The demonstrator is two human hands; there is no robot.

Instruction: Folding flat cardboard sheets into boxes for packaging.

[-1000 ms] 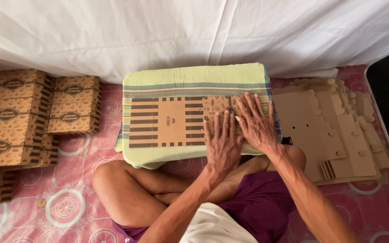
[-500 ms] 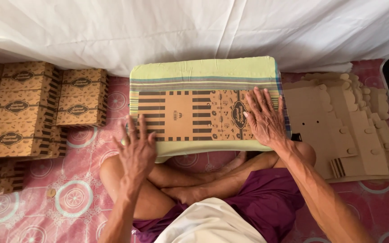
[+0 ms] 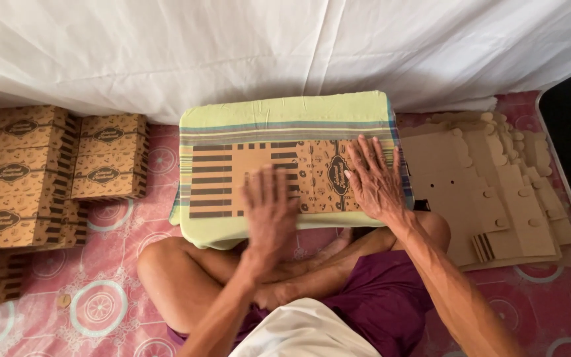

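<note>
In the middle of the frame, on the cloth-covered cushion across my lap, lies the flat printed carton blank, brown with dark stripes at its left end and a dark oval mark toward its right. My right hand rests flat on the blank's right part, fingers spread wide and open, gripping nothing, just beside the oval mark. My left hand is over the blank's lower middle, blurred, fingers stretched out and open; I cannot tell whether it touches the card. At the left of the frame stand stacks of folded printed boxes, well apart from the cushion, with a strip of pink patterned mat between them. At the right, just beside the cushion's edge, a pile of plain flat cardboard blanks fans out toward the right edge, its tabs pointing up and right. A white sheet hangs across the whole upper frame, right behind the cushion's far edge. My crossed legs fill the lower middle under the cushion's near edge. The open room is the mat at lower left and a narrow corner of it at lower right.
</note>
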